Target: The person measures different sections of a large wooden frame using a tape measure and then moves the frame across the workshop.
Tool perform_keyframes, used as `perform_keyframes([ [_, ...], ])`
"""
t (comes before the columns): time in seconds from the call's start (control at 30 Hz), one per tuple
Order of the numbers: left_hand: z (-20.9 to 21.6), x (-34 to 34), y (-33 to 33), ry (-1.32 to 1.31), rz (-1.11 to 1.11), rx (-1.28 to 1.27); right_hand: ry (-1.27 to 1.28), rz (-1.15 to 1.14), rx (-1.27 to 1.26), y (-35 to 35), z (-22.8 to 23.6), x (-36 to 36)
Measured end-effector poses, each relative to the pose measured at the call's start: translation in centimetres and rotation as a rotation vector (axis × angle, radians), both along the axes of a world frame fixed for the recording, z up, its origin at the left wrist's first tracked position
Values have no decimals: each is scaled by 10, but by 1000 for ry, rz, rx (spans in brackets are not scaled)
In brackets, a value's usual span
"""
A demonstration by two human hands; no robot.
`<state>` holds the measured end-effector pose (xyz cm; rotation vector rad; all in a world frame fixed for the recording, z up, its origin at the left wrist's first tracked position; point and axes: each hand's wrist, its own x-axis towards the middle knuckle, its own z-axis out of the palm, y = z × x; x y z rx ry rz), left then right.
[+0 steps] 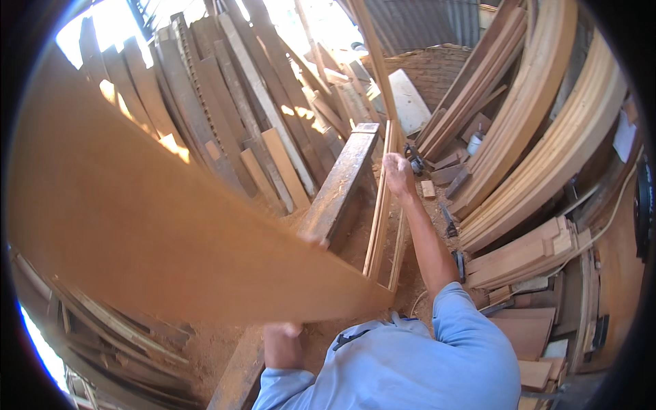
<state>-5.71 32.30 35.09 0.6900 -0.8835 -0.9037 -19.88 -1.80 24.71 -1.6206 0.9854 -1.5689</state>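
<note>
A large wooden frame [377, 225] stands tilted in front of me, its near side a wide, smooth brown board [171, 225] that fills much of the left of the view. Light rails join this board at its lower right end, and another long member runs up and away at the top. My right hand [398, 174] is closed round the light rail, arm stretched forward. Only the fingertips of my left hand [313, 240] show, curled over the board's far edge; the board hides the palm. Below the board my left wrist comes out bent.
Beneath the frame runs a dusty wooden beam [342, 181]. Many upright planks [205, 102] lean at the back left. Stacked curved-looking boards [526, 137] stand on the right, near a black power tool [414, 158], a clamp-like tool [448, 222] and a cable [608, 219]. Sawdust covers the floor.
</note>
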Motion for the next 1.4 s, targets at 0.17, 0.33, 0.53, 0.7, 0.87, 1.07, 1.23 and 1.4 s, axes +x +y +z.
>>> perform_keyframes([
  [0.17, 30, -28, -81, -434, -277, -174, -197, 396, -219, 133, 150, -48],
  [0.33, 67, -63, -142, -527, -383, -271, -392, 653, -348, 161, 181, -58],
  [0.53, 58, -52, -195, -590, -310, -445, -217, 386, -273, 132, 176, -62],
  [0.7, 21, -36, -199, -667, -296, -442, -155, 413, -224, 142, 189, -54],
  [0.87, -143, 12, -193, -328, -470, 194, -117, 348, -301, 139, 183, -54],
  [1.07, -326, 10, -158, -226, -703, 770, -163, 299, -403, 137, 188, -55],
  [1.23, -343, -8, -182, -339, -661, 696, -201, 254, -478, 123, 187, -70],
  [1.4, -319, -50, -221, -236, -767, 603, -250, 186, -422, 127, 178, -97],
])
